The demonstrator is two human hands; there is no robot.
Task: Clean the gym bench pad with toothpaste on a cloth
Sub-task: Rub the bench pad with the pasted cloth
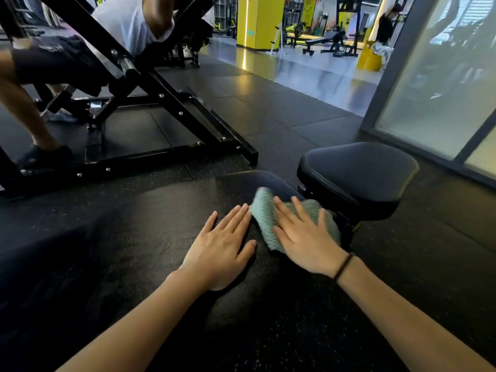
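Observation:
The black bench pad [241, 183] runs from the bottom of the view up to its rounded far end. A pale green cloth [264, 210] lies crumpled on the pad's right side near that end. My right hand [303, 234] presses flat on the cloth with straight, spread fingers. My left hand [222, 245] rests flat on the bare pad just left of the cloth, fingertips close to its edge. No toothpaste tube shows.
A separate black seat pad [357, 173] stands just beyond on the right. A black machine frame [171, 124] with a person seated on it fills the upper left. A glass wall [440, 84] runs along the right. Rubber floor lies on both sides.

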